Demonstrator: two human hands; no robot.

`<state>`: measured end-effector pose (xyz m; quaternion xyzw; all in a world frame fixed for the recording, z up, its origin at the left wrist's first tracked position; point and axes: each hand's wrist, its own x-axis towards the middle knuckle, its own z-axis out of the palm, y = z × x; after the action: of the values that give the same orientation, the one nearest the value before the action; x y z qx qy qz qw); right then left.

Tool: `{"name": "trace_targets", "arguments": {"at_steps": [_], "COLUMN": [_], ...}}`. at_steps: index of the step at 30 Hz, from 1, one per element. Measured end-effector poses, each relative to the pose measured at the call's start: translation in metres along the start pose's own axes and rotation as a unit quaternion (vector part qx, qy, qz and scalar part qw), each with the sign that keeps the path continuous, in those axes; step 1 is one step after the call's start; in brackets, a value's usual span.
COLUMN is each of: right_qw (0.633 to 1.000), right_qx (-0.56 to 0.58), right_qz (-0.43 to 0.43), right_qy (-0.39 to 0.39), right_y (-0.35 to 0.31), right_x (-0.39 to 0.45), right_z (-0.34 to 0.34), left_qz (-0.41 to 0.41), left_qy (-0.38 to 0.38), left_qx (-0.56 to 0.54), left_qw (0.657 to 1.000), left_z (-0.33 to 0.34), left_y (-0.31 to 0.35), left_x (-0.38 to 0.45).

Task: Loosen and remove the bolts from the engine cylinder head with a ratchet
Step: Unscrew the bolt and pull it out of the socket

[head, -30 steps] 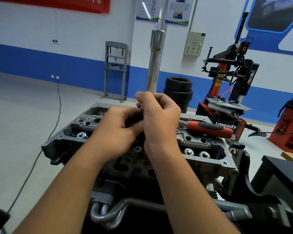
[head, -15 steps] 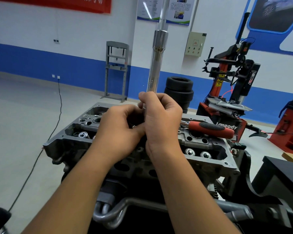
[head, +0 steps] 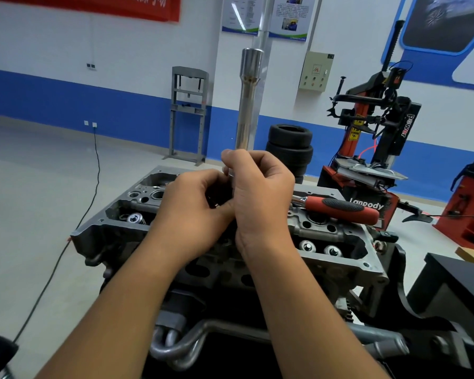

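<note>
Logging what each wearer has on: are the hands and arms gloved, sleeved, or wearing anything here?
Nothing shows: the left hand and right hand are bare, with no gloves, and no rings or watch in view. Both forearms are bare to the frame's bottom edge, so no sleeve appears. No markings or bandages show.

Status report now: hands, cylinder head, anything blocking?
Right hand grips upright socket extension; left hand pinches at its base. Ratchet lies on cylinder head. Bolt hidden by hands.
</note>
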<state>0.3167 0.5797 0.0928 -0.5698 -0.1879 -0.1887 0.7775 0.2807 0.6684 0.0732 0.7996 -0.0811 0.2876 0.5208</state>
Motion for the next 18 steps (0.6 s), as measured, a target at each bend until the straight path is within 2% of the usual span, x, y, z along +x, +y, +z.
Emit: {"name": "trace_targets", "arguments": {"at_steps": [3,5,10,15,18], "right_qw": [1.000,1.000,1.000,1.000,1.000], "right_qx": [0.005,0.010,0.005,0.007,0.014], "right_qz": [0.003,0.003,0.005,0.002,0.002], "right_qy": [0.002,0.004,0.007,0.011,0.006], "right_y": [0.0002,0.0002,-0.0004,-0.0006,-0.0002], "right_x": [0.0003,0.0005,0.0006,0.0006,0.0005], "right_z": [-0.0005,-0.0003,0.0011,0.0004,-0.0001], "left_qz": [-0.004,0.004,-0.005,-0.005,0.013], "left_qy": [-0.088,-0.070,0.036,-0.085,-0.039], "left_qx": [-0.048,-0.038,0.004,-0.052,-0.021], "left_qw": [0.995,0.997,0.999,0.995,0.999], "left_z": [-0.0052,-0.0045,0.0027,-0.0045,-0.0018], "left_y": [0.0003,0.0000,-0.0006,-0.0008,-0.0013], "left_x": [-0.0007,-0.0005,-0.0006,0.0005,0.0001]}}
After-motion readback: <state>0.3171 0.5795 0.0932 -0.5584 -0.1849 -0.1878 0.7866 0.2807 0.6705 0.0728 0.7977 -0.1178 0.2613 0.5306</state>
